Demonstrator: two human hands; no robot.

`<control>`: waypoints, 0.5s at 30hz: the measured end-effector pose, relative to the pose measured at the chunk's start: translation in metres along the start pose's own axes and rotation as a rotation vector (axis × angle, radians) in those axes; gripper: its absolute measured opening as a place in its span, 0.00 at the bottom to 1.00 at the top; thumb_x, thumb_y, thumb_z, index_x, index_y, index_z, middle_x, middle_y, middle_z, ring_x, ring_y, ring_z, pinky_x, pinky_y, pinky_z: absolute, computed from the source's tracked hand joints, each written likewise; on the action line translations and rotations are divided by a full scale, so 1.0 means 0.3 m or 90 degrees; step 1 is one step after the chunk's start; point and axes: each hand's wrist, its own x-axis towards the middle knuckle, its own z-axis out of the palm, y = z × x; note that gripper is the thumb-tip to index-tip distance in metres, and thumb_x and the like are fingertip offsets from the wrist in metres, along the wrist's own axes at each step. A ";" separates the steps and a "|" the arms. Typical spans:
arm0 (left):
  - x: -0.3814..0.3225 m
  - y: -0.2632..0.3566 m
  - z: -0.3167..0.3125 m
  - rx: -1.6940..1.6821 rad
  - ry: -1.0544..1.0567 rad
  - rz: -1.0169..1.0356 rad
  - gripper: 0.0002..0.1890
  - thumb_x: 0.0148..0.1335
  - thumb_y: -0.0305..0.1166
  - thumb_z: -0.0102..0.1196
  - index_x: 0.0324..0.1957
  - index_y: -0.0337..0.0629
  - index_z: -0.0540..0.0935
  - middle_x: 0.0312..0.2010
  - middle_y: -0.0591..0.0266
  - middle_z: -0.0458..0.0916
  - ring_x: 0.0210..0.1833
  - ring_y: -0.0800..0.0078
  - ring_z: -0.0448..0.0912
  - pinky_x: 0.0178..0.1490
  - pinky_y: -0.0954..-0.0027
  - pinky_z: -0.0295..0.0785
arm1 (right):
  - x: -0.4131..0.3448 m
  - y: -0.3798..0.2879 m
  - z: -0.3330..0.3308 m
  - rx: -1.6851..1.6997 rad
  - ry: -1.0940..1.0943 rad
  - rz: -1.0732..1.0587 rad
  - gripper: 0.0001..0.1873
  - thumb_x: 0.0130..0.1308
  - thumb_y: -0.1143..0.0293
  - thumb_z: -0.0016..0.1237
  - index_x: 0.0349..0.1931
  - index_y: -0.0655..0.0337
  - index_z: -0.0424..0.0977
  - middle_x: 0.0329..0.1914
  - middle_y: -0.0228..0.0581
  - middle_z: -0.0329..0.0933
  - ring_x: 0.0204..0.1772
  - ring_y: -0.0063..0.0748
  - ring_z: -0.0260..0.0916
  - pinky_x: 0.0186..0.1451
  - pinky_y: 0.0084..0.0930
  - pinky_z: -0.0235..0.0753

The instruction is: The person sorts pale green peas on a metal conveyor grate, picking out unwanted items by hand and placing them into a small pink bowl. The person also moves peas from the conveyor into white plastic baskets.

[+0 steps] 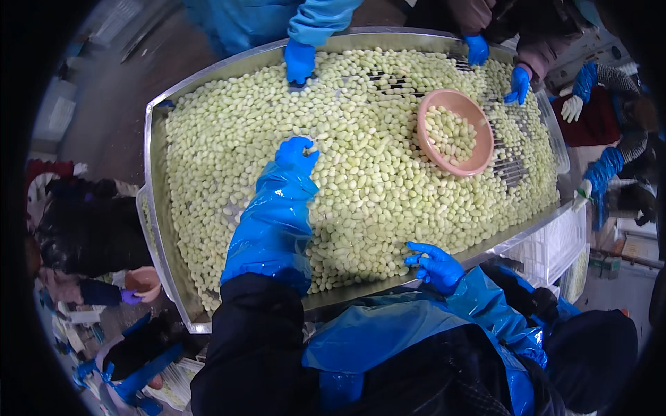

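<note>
Many small, oval, pale green pieces of produce (364,192) fill a large metal tray table (156,218). My left hand (297,153), in a blue glove with a shiny blue sleeve cover, reaches over the middle of the heap. Its fingers are bent, and whether they pinch a piece cannot be told. Closer to my body, my right hand (437,265), also blue-gloved, hovers at the near rim with its fingers spread and nothing seen in them. A pink plastic bowl (420,122) holding more of the same pieces rests on the heap, right of centre.
Across the tray are a co-worker's blue-gloved hand (300,61) and another person's two blue-gloved hands (477,49). Slatted grating (512,169) shows between the pieces. White crates (551,244) stand beyond the right rim. A person at left holds a pink bowl (144,283). Someone's dark-covered head (593,359) is close at lower right.
</note>
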 end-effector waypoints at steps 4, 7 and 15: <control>-0.096 0.107 -0.059 -0.185 0.019 -0.050 0.14 0.45 0.30 0.66 0.34 0.42 0.77 0.30 0.61 0.79 0.32 0.70 0.76 0.36 0.69 0.72 | 0.012 -0.028 -0.008 -0.036 -0.082 0.023 0.26 0.62 0.67 0.45 0.61 0.57 0.60 0.50 0.40 0.73 0.31 0.17 0.69 0.36 0.15 0.72; -0.191 0.242 -0.097 -0.377 0.040 -0.121 0.11 0.51 0.24 0.63 0.36 0.43 0.76 0.31 0.69 0.77 0.32 0.83 0.72 0.36 0.78 0.69 | 0.026 -0.044 -0.021 -0.055 -0.137 0.030 0.26 0.62 0.66 0.45 0.62 0.57 0.59 0.51 0.40 0.73 0.30 0.18 0.69 0.35 0.14 0.70; -0.541 0.608 -0.066 -0.456 0.002 -0.238 0.09 0.57 0.29 0.58 0.38 0.42 0.74 0.28 0.73 0.71 0.30 0.86 0.66 0.34 0.80 0.64 | 0.029 -0.078 -0.143 -0.101 -0.291 0.061 0.26 0.63 0.68 0.45 0.62 0.59 0.58 0.48 0.38 0.73 0.30 0.18 0.71 0.32 0.11 0.71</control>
